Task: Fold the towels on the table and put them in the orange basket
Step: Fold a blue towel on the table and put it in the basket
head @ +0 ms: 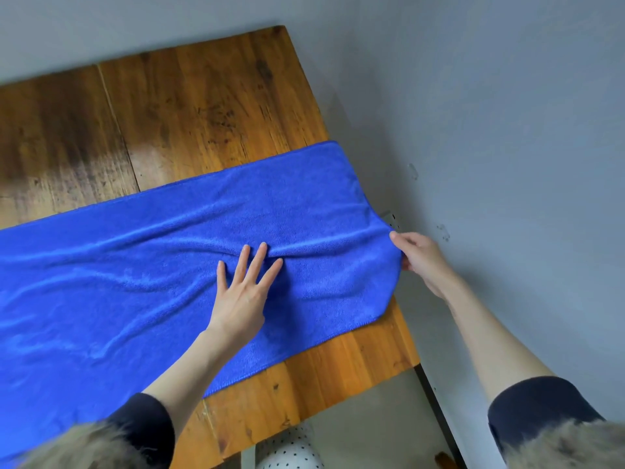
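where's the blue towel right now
In the head view the blue towel lies spread across the wooden table, its right end at the table's right edge, pinched by the right hand, left hand pressing flat mid-towel.

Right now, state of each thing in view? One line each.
blue towel: spread across the table, wrinkled, right end overhanging the edge.
left hand: flat, fingers straight, pressing the towel.
right hand: pinching the towel's right edge.
table: far part bare wood.
orange basket: not in view.
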Action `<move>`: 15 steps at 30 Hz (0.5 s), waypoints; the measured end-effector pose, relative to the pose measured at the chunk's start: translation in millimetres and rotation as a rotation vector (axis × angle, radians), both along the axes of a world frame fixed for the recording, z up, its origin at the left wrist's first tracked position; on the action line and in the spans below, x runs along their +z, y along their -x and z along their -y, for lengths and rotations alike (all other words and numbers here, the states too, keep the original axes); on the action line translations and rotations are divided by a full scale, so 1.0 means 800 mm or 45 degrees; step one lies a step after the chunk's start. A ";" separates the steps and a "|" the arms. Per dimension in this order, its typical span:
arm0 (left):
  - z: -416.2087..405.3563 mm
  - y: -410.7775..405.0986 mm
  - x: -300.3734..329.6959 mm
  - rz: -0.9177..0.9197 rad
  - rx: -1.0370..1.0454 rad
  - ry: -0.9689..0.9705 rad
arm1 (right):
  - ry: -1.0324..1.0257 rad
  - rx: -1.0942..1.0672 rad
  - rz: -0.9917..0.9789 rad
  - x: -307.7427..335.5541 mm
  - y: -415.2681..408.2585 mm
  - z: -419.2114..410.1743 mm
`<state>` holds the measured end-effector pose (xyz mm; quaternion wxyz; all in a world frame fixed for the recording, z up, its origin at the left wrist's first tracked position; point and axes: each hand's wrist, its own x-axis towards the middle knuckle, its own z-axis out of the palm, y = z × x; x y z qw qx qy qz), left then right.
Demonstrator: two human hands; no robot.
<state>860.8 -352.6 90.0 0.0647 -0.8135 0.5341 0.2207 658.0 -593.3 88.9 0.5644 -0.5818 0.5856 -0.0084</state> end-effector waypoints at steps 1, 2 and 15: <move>0.000 -0.001 0.000 0.007 -0.005 -0.001 | -0.069 0.014 0.000 0.003 0.005 -0.005; 0.000 -0.001 0.000 0.011 -0.003 -0.005 | -0.104 0.027 -0.012 0.006 0.011 -0.009; -0.021 0.018 0.013 -0.022 -0.018 0.069 | 0.232 0.218 -0.366 0.045 0.029 -0.048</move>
